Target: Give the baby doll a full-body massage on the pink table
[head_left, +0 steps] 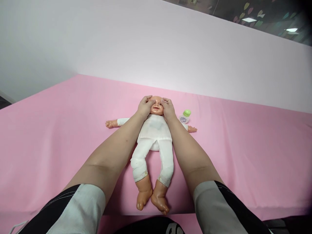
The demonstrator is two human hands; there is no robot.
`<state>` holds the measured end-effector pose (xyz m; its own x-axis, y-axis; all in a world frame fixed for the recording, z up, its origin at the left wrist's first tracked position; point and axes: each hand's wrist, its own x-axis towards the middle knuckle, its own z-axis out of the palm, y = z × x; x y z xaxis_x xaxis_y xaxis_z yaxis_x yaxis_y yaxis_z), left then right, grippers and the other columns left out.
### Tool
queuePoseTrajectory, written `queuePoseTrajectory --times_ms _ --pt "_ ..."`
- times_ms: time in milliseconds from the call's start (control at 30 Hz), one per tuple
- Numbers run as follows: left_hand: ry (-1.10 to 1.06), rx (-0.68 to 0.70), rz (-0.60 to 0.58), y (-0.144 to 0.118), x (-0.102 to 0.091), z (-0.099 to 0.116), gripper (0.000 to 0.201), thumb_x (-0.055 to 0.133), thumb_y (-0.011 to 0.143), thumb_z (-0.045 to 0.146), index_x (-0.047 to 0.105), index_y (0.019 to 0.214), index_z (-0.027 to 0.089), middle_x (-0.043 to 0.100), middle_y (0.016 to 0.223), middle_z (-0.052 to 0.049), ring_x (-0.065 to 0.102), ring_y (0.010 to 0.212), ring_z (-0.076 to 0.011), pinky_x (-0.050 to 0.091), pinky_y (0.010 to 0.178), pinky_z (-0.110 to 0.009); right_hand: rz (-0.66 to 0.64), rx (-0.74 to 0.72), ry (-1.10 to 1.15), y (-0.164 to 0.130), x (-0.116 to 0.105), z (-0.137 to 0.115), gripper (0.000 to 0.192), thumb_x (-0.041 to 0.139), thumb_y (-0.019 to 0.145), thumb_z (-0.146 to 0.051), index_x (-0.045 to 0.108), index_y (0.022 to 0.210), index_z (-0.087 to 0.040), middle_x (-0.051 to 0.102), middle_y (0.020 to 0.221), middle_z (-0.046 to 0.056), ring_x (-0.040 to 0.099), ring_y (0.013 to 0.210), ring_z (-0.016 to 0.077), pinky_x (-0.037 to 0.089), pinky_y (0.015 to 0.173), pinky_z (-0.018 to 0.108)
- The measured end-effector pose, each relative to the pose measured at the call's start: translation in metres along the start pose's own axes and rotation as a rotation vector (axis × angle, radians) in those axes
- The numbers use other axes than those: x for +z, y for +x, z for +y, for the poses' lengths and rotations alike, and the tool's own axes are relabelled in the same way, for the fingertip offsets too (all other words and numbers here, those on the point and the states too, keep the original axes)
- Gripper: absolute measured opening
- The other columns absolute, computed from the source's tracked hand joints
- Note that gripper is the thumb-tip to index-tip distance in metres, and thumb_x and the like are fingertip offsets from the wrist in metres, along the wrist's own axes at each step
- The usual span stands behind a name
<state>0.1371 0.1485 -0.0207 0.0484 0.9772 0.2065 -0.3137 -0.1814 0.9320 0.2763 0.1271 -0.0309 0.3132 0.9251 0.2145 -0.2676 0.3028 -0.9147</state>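
A baby doll [156, 128] with a white cloth body and plastic head, hands and feet lies on its back, feet towards me. My left hand [145, 106] cups the left side of the doll's head, its thumb on the face near the eye. On the opposite side my right hand [168, 108] holds the head in the same way, thumb beside the other eye. The doll's nose and mouth show between my hands. Its arms stretch out sideways, partly hidden behind my forearms.
A small clear bottle [184, 118] with a green cap stands or lies by the doll's arm on the right; I cannot tell which. Pink sheeting [243, 146] covers the table. Behind it rises a white wall [146, 45], with a dark glass panel [226, 13] above.
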Motion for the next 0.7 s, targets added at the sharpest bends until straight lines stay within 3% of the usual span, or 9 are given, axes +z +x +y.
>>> queuePoseTrajectory --times_ms 200,400,700 --pt "-0.142 -0.164 -0.005 0.004 -0.006 0.002 0.055 0.078 0.077 0.035 0.074 0.13 0.021 0.077 0.128 -0.011 0.074 0.123 -0.0322 0.06 0.111 -0.049 0.024 0.132 0.123 0.003 -0.002 -0.002 0.039 0.078 0.079 -0.035 0.067 0.116 -0.027 0.074 0.119 0.003 0.072 0.115 0.0254 0.062 0.11 0.051" --pt "-0.232 -0.195 -0.029 0.0 -0.009 0.007 0.067 0.077 0.073 0.029 0.072 0.139 0.02 0.076 0.138 -0.012 0.073 0.129 -0.0349 0.061 0.112 -0.05 0.01 0.174 0.196 0.0 -0.004 -0.004 0.046 0.074 0.075 -0.027 0.068 0.121 -0.028 0.076 0.123 0.003 0.074 0.114 0.0256 0.063 0.11 0.053" --pt "-0.062 -0.044 -0.028 -0.008 0.002 0.013 0.064 0.085 0.065 0.031 0.07 0.127 0.021 0.071 0.129 -0.011 0.071 0.122 -0.0339 0.059 0.111 -0.05 -0.067 0.055 0.105 -0.008 0.001 -0.011 0.07 0.094 0.066 -0.039 0.062 0.126 -0.026 0.07 0.131 0.005 0.072 0.116 0.0257 0.063 0.108 0.048"
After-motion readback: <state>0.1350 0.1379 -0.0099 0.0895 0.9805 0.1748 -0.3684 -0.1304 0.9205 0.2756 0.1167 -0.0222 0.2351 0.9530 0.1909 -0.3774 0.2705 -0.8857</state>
